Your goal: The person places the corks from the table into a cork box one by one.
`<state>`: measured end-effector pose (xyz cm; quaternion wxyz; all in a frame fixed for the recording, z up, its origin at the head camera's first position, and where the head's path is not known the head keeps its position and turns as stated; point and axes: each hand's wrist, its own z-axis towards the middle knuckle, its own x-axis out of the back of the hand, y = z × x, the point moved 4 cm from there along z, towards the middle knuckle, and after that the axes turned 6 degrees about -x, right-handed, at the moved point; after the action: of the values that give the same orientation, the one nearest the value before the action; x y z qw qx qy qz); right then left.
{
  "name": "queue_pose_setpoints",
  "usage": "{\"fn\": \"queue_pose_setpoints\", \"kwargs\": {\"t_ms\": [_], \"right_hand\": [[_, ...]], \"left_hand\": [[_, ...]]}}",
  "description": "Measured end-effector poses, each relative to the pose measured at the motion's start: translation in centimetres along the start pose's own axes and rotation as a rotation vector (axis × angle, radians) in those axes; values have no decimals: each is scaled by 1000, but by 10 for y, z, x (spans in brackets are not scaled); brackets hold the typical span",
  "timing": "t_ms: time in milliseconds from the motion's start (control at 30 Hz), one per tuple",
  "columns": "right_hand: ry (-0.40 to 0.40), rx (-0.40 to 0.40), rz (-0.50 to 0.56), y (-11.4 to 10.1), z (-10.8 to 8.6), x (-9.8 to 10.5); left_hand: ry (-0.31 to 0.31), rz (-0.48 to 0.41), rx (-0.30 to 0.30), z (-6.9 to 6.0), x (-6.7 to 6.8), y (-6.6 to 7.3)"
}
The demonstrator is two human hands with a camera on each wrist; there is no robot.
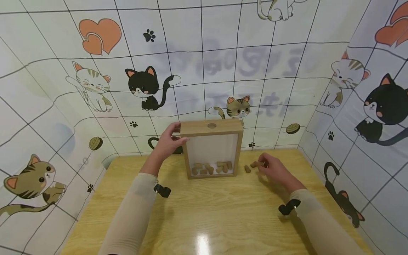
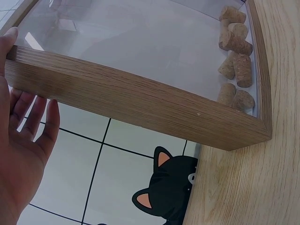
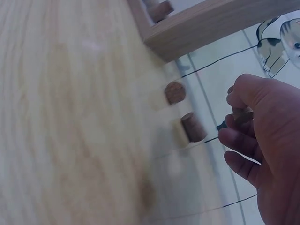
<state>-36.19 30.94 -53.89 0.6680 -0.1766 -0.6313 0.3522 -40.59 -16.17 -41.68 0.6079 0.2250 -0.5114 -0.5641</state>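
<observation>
A wooden shadow box (image 1: 240, 152) with a clear front and a round hole in its top stands upright on the table. Several corks (image 2: 243, 70) lie heaped along its bottom inside. My left hand (image 1: 169, 142) grips the box's upper left side, thumb at the front and fingers behind. To the right of the box, my right hand (image 1: 275, 170) pinches one cork (image 3: 242, 115) between thumb and fingers, just above the table. Two loose corks, one standing (image 3: 175, 93) and one tilted or lying (image 3: 193, 127), are beside that hand, apart from the box.
The light wooden table (image 1: 204, 209) meets a white cat-patterned wall covering (image 1: 191, 88) close behind the box. The same covering rises on the left and right sides. Small dark cameras (image 1: 289, 207) are strapped to both wrists.
</observation>
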Motion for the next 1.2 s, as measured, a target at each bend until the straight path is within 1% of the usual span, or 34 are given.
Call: {"fn": "queue_pose_setpoints", "kwargs": {"t_ms": [67, 133, 333, 433, 700, 1000, 1100, 1200], "right_hand": [[17, 34, -13, -7, 2, 4], [31, 50, -22, -14, 4, 8], [45, 40, -29, -32, 9, 19], [58, 49, -11, -41, 10, 25], [168, 133, 28, -71, 15, 45], [297, 224, 51, -112, 25, 72], [317, 250, 64, -126, 30, 79], [319, 254, 71, -137, 36, 85]], "left_hand": [[-1, -1, -2, 0, 0, 0], [-4, -1, 0, 0, 0, 0], [-2, -1, 2, 0, -1, 1], [-5, 3, -4, -1, -1, 1], [-14, 3, -9, 0, -1, 4], [-11, 14, 5, -1, 0, 4], [-8, 8, 1, -1, 0, 3], [-9, 5, -4, 0, 1, 3]]}}
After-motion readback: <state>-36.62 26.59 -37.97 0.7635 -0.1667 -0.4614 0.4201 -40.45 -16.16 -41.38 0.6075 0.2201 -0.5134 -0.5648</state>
